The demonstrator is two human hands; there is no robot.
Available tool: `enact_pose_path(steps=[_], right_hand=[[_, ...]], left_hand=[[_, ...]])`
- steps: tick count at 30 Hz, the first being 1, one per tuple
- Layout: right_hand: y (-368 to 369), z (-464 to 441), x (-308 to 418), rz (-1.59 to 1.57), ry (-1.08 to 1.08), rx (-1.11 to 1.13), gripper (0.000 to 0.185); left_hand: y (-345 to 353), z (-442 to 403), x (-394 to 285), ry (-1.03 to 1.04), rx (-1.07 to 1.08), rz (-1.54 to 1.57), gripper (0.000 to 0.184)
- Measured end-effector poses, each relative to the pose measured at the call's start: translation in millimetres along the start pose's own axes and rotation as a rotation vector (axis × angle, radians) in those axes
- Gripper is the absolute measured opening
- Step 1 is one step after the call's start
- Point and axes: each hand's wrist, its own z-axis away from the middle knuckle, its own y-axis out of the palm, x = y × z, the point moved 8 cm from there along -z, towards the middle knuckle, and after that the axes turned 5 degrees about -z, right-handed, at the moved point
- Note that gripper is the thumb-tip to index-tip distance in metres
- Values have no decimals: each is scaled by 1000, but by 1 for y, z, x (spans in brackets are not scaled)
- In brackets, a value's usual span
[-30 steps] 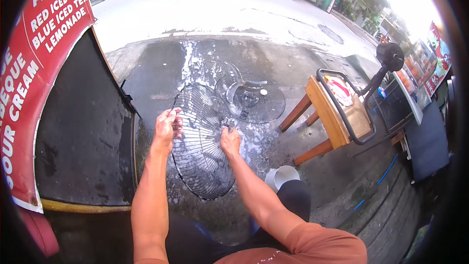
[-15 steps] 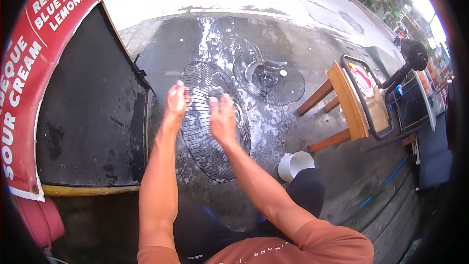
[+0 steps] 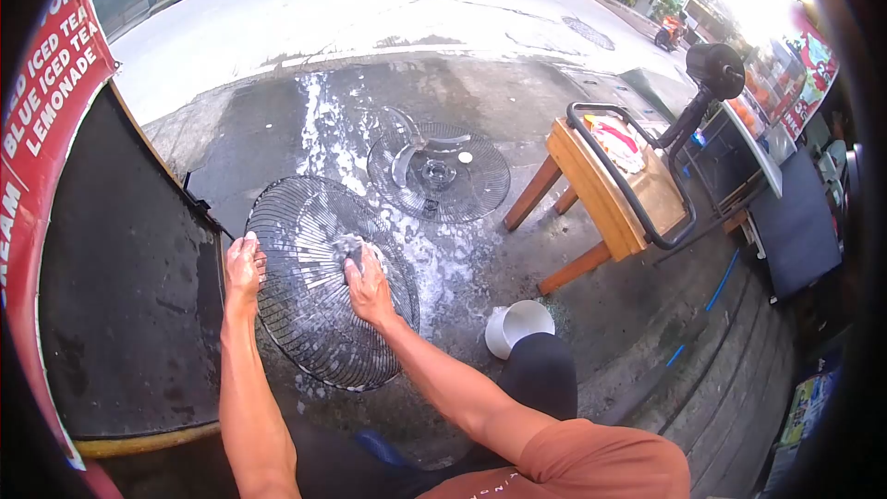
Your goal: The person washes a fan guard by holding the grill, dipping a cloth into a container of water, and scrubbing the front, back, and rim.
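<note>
A round black wire fan grille (image 3: 319,333) stands tilted over the wet ground in front of me, with white suds on its bars. At its left edge, my left hand (image 3: 244,273) is closed around the rim. My right hand (image 3: 370,291) presses a dark, sudsy scrubbing sponge (image 3: 351,254) against the grille near its centre. The fingers hide part of the sponge. Beyond it, a second fan grille (image 3: 476,187) lies flat on the pavement, with grey fan blades (image 3: 404,164) resting on it.
By my right knee stands a white bucket (image 3: 499,333). A wooden stool (image 3: 591,194) at the right carries a cloth and a black-framed fan stand (image 3: 679,222). To the left is a dark board (image 3: 139,314) below a red banner (image 3: 37,194). Suds streak the pavement (image 3: 434,263).
My view has tilted up and turned right. The grille now faces me more fully. My right hand still rubs near its centre, and my left hand remains at the rim.
</note>
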Motion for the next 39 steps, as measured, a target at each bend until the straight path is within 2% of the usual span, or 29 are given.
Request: enact_pose_path(steps=[3, 5, 6, 8, 9, 10, 12, 13, 14, 15, 16, 18, 20, 23, 24, 27, 28, 30, 32, 34, 35, 37, 39], right_hand=[[8, 2, 14, 104, 119, -7, 63], [28, 8, 44, 181, -96, -16, 62], [28, 15, 82, 194, -213, 31, 59], [39, 26, 128, 229, -314, 149, 59], [40, 36, 151, 179, -431, 171, 63], [40, 43, 161, 150, -503, 196, 65], [37, 53, 158, 132, -634, 284, 68], [32, 50, 137, 122, -586, 246, 66], [28, 47, 115, 107, -543, 211, 64], [25, 42, 90, 90, -500, 180, 62], [13, 36, 67, 74, -524, 45, 55], [-13, 27, 23, -25, -309, -138, 40], [7, 17, -57, 155, -144, 44, 36], [-14, 13, -54, 171, 9, -26, 28], [-19, 8, -52, 127, -47, -83, 28], [-16, -5, -55, 390, -180, -167, 32], [-31, -6, -47, 291, -48, -252, 39], [-33, -25, -55, 207, 375, -115, 56], [-35, -35, -47, 218, 492, -124, 64], [-33, -37, -38, 194, 519, -39, 66], [-31, -35, -28, 226, 449, -88, 59], [-23, -24, -5, 165, 402, -144, 58], [0, -20, 37, 133, 185, -28, 57]], left_hand=[[6, 0, -8, 69, -21, -44, 31], [5, 2, -14, 105, -51, -87, 32], [5, 3, -16, 122, -63, -111, 33], [1, -2, -15, 235, -39, -114, 34], [-2, -9, -13, 293, -21, -113, 35], [-6, -27, 2, 253, 61, -19, 36], [-15, -42, 21, 283, 29, -46, 34], [-16, -31, 9, 286, -23, -74, 33], [-11, -20, 10, 144, 34, 35, 32], [-9, -10, 5, 99, 13, 18, 32], [-8, -3, 2, 53, -9, 0, 32], [-6, 1, 1, 21, -30, -32, 31], [0, 0, -2, 54, -29, -47, 31], [14, 10, -18, 87, 34, -31, 33], [20, 13, -23, 110, 118, 3, 35], [35, 32, -46, 98, 248, 199, 33], [36, 33, -47, 75, 202, 252, 35], [37, 39, -53, 102, 181, 201, 35], [36, 39, -50, 109, 143, 151, 33], [35, 32, -34, 82, 59, 135, 29], [33, 29, -28, 58, 4, 140, 29], [26, 26, -26, 76, -47, 123, 29], [20, 22, -22, 65, -75, 109, 34]])
